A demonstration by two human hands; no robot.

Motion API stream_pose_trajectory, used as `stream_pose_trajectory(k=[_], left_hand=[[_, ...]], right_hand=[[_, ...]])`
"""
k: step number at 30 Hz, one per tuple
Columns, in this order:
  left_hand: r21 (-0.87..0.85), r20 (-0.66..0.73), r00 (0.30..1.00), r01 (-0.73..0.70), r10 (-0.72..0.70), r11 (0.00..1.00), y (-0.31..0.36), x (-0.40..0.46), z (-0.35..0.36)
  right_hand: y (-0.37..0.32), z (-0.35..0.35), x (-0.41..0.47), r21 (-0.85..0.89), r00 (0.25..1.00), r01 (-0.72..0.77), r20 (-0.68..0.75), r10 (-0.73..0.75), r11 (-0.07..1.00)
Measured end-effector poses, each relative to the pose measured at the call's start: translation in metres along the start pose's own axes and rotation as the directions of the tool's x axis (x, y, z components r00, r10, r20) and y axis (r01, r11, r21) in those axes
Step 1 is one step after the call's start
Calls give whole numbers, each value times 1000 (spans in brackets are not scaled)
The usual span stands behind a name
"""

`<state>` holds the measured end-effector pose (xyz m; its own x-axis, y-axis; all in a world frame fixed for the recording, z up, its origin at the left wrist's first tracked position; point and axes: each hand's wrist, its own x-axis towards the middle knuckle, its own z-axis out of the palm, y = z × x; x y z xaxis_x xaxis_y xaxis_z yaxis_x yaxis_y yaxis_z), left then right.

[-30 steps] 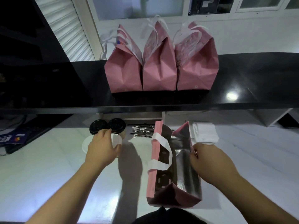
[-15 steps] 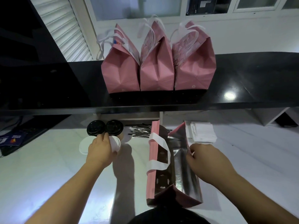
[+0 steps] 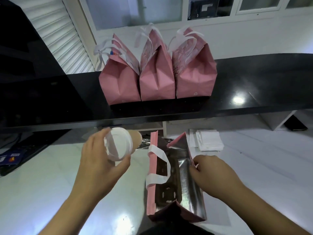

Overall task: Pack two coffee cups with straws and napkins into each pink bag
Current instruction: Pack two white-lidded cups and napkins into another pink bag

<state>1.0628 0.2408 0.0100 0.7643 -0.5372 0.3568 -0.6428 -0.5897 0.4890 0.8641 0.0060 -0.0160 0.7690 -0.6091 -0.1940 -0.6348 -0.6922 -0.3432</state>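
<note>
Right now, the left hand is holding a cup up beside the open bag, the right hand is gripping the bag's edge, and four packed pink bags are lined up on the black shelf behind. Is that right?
Not quite: the head view shows three packed bags on the shelf, not four. The rest holds: the left hand holds a cup up beside the open bag, and the right hand grips its edge.
</note>
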Motion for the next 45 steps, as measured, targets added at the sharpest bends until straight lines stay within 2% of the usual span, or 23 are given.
stream_pose_trajectory(k=[2,5,8,13,15,17,21,25,28,34,39,42,45], left_hand=[[-110,-32,995,-98,95,989,36,6,-21],[-221,147,960,-201,237,954,78,14,-23],[-140,350,863,-337,365,931,97,15,4],[21,650,664,-502,370,865,102,22,58],[94,697,627,-562,348,822,105,25,76],[186,717,624,-602,311,777,107,28,92],[316,743,644,-578,183,752,104,35,116],[321,757,641,-534,126,782,95,38,134],[288,783,613,-508,106,812,85,39,142],[286,838,544,-381,-36,879,83,45,146],[311,860,503,-371,-92,875,92,52,150],[317,885,449,-386,-123,866,96,50,151],[305,884,459,-417,-91,856,94,47,150]], right_hand=[[0,-2,-1,26,1000,-3,5,3,1000],[2,-4,-3,82,998,-20,59,15,996],[10,-7,-5,78,998,-27,58,22,997],[23,-7,-6,51,999,-20,33,19,998],[24,-6,-7,51,999,-9,36,7,999],[25,-6,-7,56,999,-10,36,8,998],[26,-7,-8,56,1000,-10,25,8,998],[26,-6,-7,32,1000,10,3,-10,999],[25,-5,-7,23,1000,18,-4,-18,1000],[23,-5,-7,34,1000,3,-8,-2,999],[21,-4,-6,45,999,-32,-1,32,998],[18,0,-4,45,999,-51,6,51,998],[15,4,-1,53,997,-72,4,72,996]])
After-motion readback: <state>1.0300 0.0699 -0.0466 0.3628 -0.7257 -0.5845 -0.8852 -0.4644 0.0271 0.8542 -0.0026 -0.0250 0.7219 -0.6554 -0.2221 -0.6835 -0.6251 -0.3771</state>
